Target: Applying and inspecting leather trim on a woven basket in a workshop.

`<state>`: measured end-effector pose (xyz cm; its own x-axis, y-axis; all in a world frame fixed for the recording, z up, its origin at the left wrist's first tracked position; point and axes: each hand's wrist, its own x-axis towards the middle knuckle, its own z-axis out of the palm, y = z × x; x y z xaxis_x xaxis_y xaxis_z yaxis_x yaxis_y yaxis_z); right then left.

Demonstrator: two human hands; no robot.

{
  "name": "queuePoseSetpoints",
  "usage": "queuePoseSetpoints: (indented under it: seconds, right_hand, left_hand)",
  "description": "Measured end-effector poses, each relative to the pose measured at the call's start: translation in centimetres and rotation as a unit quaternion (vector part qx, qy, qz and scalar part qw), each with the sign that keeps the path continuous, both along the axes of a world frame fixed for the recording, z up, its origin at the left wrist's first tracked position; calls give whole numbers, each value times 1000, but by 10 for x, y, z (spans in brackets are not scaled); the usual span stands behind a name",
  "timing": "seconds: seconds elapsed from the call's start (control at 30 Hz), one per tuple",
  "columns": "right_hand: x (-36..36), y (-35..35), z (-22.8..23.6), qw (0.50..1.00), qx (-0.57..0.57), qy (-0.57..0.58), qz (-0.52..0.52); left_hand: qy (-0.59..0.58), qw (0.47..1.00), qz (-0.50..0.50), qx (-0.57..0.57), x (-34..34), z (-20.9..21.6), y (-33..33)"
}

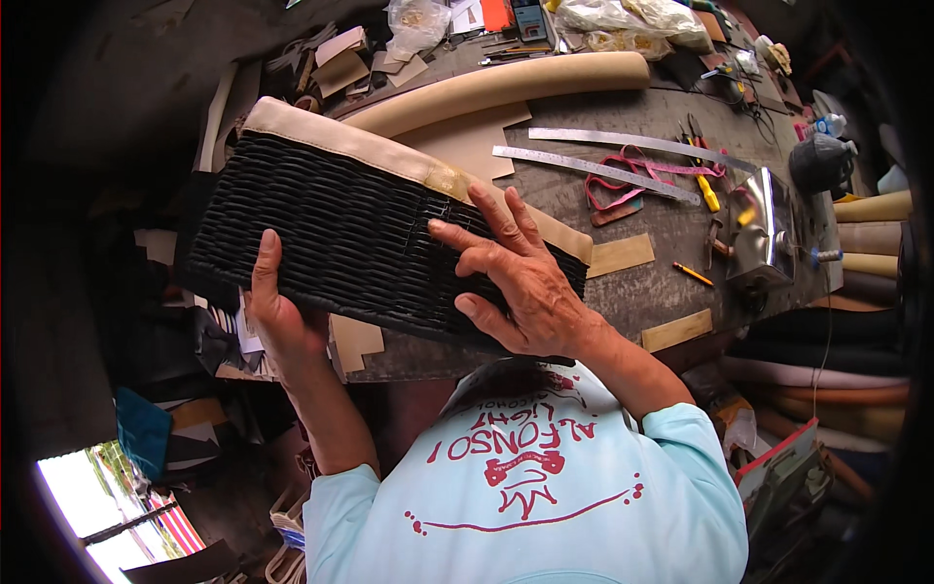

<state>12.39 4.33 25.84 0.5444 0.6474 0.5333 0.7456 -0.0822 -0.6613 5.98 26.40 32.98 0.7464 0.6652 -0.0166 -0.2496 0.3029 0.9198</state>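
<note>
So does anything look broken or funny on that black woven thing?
Yes: the pale trim on the black woven piece has a rough, yellowish-brown patch, while most of the trim looks smooth. It's just above the right hand's pointing finger. It could be wear or old glue; I can't tell.

The black, rectangular woven panel (321, 219) is displaying a lengthwise ribbed pattern. Its pale beige-pink, leather-like edge band (341, 143) is carrying a mottled yellowish patch (446, 182). The long, cylindrical roll (506, 91) is showing plain tan. The straight metal rulers (593, 174) are reflecting silver-grey. The slim pencil (693, 273) is showing orange-yellow. The light-blue, short-sleeved fabric shirt (603, 477) is bearing dark-red print.
</note>
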Motion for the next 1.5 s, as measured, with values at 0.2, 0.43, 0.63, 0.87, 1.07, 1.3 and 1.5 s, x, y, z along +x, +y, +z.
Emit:
queuePoseSetpoints:
  seconds: [0.2,0.43,0.63,0.87,1.07,1.3,1.5]
  right_hand:
    - [-6,3,1,995,-54,-71,-44]
    - [3,-7,1,998,-14,-57,-27]
    - [-6,3,0,996,-8,-5,-85]
    - [-26,-7,15,993,-52,-88,-63]
    - [-5,6,7,992,-9,-17,-128]
    - [-31,-4,27,991,-67,-102,-52]
    - [-18,8,12,996,-5,-27,-84]
  left_hand:
    - [-6,1000,-16,1,2,-3,4]
    - [-8,1000,-16,0,1,-2,3]
    - [-14,1000,5,11,0,-2,0]
    - [-6,1000,29,2,-5,-6,4]
    - [-9,1000,16,9,-4,-6,-1]
    - [-27,1000,15,-2,-2,-3,0]
    - [-25,1000,8,3,-3,1,-9]
